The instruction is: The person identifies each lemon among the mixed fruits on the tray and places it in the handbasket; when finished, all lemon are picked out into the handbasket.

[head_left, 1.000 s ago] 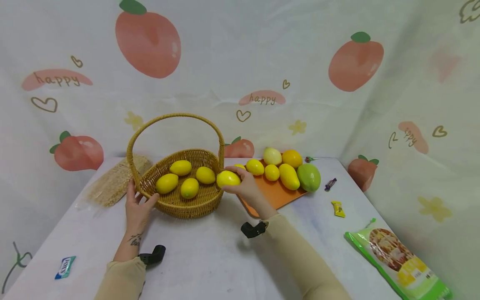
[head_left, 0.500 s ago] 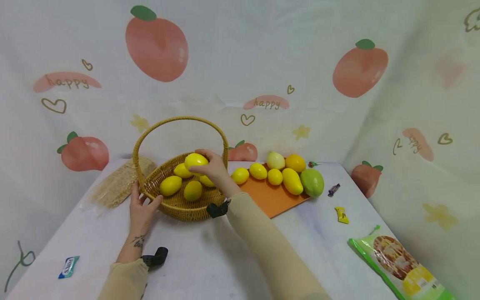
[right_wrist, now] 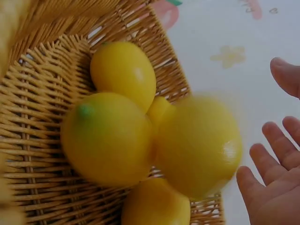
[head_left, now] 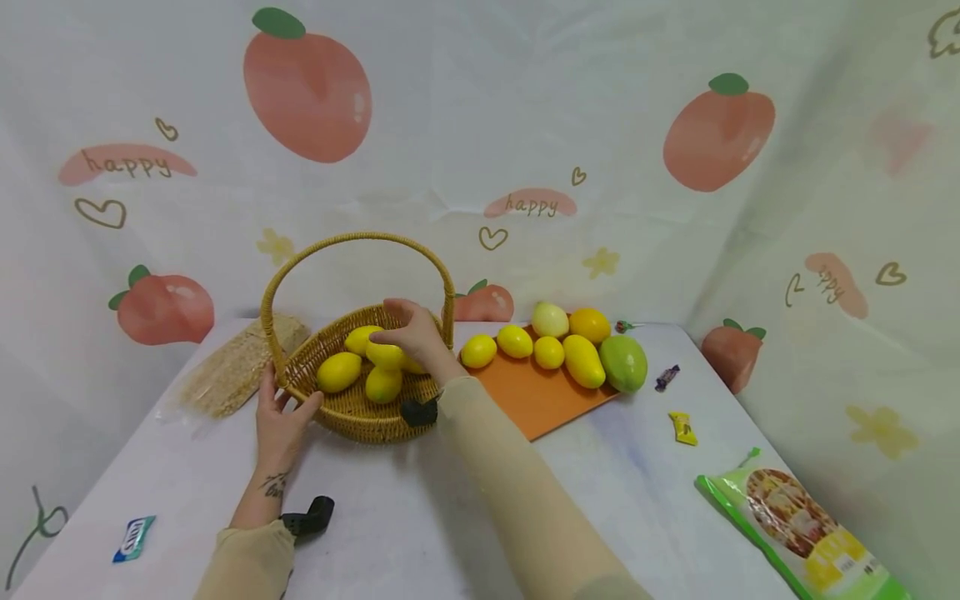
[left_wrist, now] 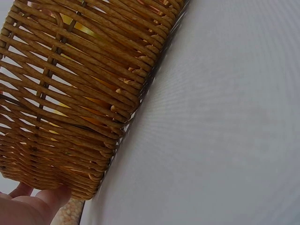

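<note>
My left hand [head_left: 279, 429] holds the near left side of a wicker basket [head_left: 375, 427], thumb and fingers spread about its wall below the handle. In the left wrist view its fingers [left_wrist: 44, 201] touch the woven outside. Over the basket, my right hand [head_left: 420, 335] has its fingers spread and apart from a lemon [right_wrist: 199, 145], which looks blurred in the right wrist view. This lemon sits above or against several other lemons [head_left: 339, 372] inside; whether it touches them I cannot tell. The right hand hides part of the basket's far right.
Right of the basket, an orange tray [head_left: 525, 408] bears lemons, a mango [head_left: 583, 362], a green fruit [head_left: 623, 364] and other fruit. A bag [head_left: 240, 367] lies at the left, a green food packet [head_left: 802, 525] at the front right. Wrapped candies [head_left: 682, 427] lie about.
My right hand has carried a lemon left from beside the basket to over its inside, then lowered and let go of it. The left hand has stayed at the basket.
</note>
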`<state>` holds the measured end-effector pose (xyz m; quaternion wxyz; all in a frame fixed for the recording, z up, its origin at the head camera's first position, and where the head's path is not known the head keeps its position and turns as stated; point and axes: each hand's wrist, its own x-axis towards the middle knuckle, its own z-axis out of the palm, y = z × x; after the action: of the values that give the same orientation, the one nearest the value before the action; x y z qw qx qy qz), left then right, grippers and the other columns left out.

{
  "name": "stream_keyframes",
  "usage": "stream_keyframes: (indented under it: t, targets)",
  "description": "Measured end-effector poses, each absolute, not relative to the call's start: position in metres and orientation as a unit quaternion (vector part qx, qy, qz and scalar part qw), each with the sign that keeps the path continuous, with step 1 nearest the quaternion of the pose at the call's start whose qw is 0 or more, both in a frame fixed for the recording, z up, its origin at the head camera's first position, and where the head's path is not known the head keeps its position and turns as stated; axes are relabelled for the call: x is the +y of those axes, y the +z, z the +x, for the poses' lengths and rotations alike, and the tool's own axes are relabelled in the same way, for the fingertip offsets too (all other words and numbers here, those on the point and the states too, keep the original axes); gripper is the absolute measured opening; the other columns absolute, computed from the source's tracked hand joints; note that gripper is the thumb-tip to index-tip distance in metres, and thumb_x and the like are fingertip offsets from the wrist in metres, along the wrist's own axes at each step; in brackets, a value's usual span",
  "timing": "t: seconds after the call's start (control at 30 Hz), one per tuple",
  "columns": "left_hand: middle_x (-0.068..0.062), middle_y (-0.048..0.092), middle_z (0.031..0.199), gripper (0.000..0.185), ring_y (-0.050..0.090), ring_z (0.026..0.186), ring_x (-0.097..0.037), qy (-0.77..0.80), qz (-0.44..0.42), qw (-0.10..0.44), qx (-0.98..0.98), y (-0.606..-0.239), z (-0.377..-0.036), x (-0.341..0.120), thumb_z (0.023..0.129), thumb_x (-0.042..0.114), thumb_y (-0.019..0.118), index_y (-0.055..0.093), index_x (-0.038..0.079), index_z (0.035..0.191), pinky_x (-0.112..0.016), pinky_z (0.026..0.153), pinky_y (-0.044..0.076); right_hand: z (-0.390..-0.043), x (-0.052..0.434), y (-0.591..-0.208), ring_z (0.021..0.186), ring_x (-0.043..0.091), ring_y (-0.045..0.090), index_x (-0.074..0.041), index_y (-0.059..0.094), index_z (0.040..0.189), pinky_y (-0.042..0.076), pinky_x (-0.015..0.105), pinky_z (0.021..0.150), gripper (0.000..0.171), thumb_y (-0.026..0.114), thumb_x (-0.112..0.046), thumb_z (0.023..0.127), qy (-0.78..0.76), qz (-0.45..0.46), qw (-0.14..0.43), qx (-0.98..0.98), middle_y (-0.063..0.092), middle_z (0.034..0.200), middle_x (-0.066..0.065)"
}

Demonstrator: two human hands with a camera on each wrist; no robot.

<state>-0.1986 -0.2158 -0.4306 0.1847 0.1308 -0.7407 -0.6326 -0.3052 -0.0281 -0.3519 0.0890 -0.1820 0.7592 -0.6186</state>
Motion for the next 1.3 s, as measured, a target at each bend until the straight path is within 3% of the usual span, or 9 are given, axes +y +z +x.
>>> stream_keyframes:
  t: [0.13,0.2,0.33,0.43,0.63,0.8,0.93,1.07,1.3]
  targets:
    - [-0.011,0.02,0.15,0.088,0.03,0.13,-0.034,-0.631,0.131,0.185,-0.742,-0.431,-0.199,-0.215,0.085,0.009,0.062,0.005,0.029,0.15,-0.019,0.094,0.042,-0.298,-0.02,-0.35,0.132,0.017,0.037,-0.011,0.046,0.136,0.031,0.033,0.109,0.062,0.071,-0.009,0.08,-0.622,-0.19,0.075,0.756,0.047,0.139,0.004]
    - [-0.011,0.02,0.15,0.088,0.03,0.13,-0.034,-0.629,0.131,0.185,-0.743,-0.431,-0.199,-0.215,0.085,0.008,0.062,0.006,0.029,0.15,-0.014,0.088,0.043,-0.293,-0.015,-0.348,0.132,0.018,0.038,-0.009,0.047,0.135,0.03,0.035,0.11,0.061,0.071,-0.007,0.079,-0.631,-0.192,0.07,0.748,0.049,0.138,0.004]
    - [-0.011,0.019,0.151,0.088,0.029,0.131,-0.035,-0.631,0.129,0.191,-0.74,-0.43,-0.201,-0.215,0.085,0.008,0.062,0.006,0.029,0.15,-0.037,0.102,0.04,-0.286,0.002,-0.345,0.129,0.022,0.042,-0.003,0.049,0.132,0.032,0.036,0.109,0.056,0.069,-0.002,0.079,-0.659,-0.206,0.061,0.72,0.051,0.135,0.01]
    - [-0.01,0.019,0.151,0.088,0.028,0.131,-0.034,-0.639,0.13,0.192,-0.734,-0.428,-0.203,-0.216,0.085,0.007,0.062,0.006,0.029,0.15,-0.052,0.104,0.034,-0.283,0.019,-0.345,0.125,0.027,0.046,0.003,0.051,0.128,0.036,0.035,0.107,0.052,0.068,0.003,0.078,-0.684,-0.21,0.05,0.697,0.054,0.13,0.017]
    - [-0.009,0.019,0.151,0.087,0.027,0.132,-0.033,-0.638,0.136,0.186,-0.735,-0.426,-0.204,-0.217,0.086,0.01,0.061,0.006,0.032,0.149,-0.048,0.106,0.034,-0.285,0.064,-0.351,0.117,0.033,0.05,0.007,0.052,0.125,0.041,0.036,0.102,0.048,0.065,0.008,0.078,-0.725,-0.169,0.012,0.667,0.052,0.126,0.027]
    - [-0.009,0.019,0.151,0.086,0.027,0.132,-0.035,-0.64,0.126,0.189,-0.734,-0.428,-0.204,-0.217,0.086,0.009,0.061,0.007,0.032,0.149,-0.049,0.106,0.033,-0.303,0.099,-0.364,0.114,0.024,0.05,0.003,0.054,0.123,0.044,0.027,0.094,0.044,0.064,0.004,0.081,-0.751,-0.105,-0.049,0.65,0.052,0.128,0.021]
    - [-0.01,0.018,0.151,0.087,0.028,0.132,-0.035,-0.637,0.123,0.187,-0.738,-0.43,-0.202,-0.218,0.086,0.008,0.061,0.006,0.031,0.149,-0.05,0.105,0.033,-0.32,0.125,-0.375,0.119,0.025,0.048,0.003,0.053,0.123,0.039,0.032,0.102,0.044,0.065,0.004,0.081,-0.755,-0.059,-0.114,0.643,0.055,0.125,0.015]
    - [-0.01,0.019,0.151,0.087,0.029,0.132,-0.035,-0.634,0.125,0.182,-0.741,-0.433,-0.2,-0.217,0.086,0.01,0.061,0.006,0.031,0.149,-0.048,0.106,0.033,-0.332,0.146,-0.383,0.126,0.032,0.041,0.007,0.049,0.126,0.031,0.041,0.109,0.048,0.064,0.003,0.081,-0.743,-0.026,-0.164,0.648,0.05,0.13,0.021]
    - [-0.011,0.019,0.15,0.086,0.028,0.132,-0.035,-0.631,0.123,0.181,-0.744,-0.433,-0.199,-0.216,0.086,0.011,0.061,0.005,0.03,0.149,-0.047,0.107,0.033,-0.34,0.17,-0.403,0.131,0.027,0.037,0.002,0.048,0.129,0.028,0.038,0.11,0.051,0.065,-0.003,0.082,-0.734,0.03,-0.164,0.659,0.045,0.137,0.018]
